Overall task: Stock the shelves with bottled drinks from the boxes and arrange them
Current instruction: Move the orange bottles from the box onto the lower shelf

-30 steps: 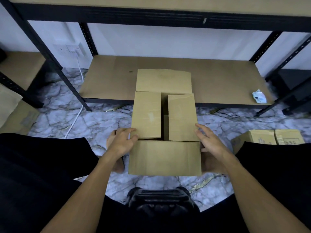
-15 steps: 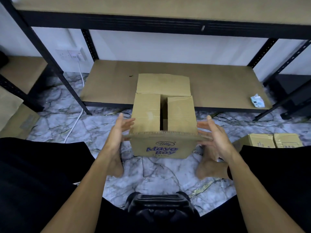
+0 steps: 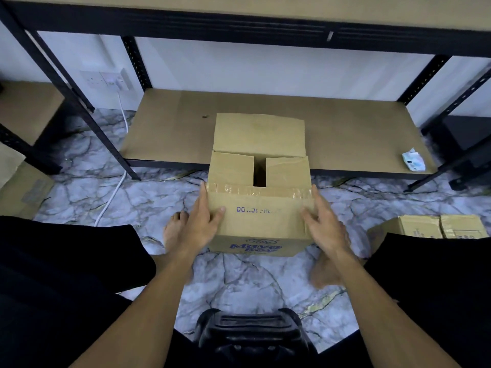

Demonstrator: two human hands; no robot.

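Quick update: the near flap (image 3: pixel 259 208) of the cardboard box (image 3: pixel 261 247) has been swung up and over. A second ago it was hanging out flat toward the knees, half a second ago it was seen edge-on mid-swing, and now it's laid down across the top with its tape strip and "DO NOT FRE…" print facing up.

It's being held flat from both sides. The left hand (image 3: pixel 200 224) is pressed to the left edge with the thumb on top and the fingers (image 3: pixel 204 192) straight along the side. The right hand (image 3: pixel 322 221) is laid against the right edge with its fingers (image 3: pixel 316 197) straight and spread. Nothing is curled round anything, so both are released and only pressing.

The box is parked on the marble floor (image 3: pixel 239 282) between the bare feet, just in front of the lower shelf (image 3: pixel 358 134). The two side flaps (image 3: pixel 231 168) are folded in with a dark gap between them, and the far flap (image 3: pixel 259 134) is left tipped back over the shelf edge.

No bottles can be seen. Looks like the box is being shut, not unpacked, so stocking isn't underway from this one.
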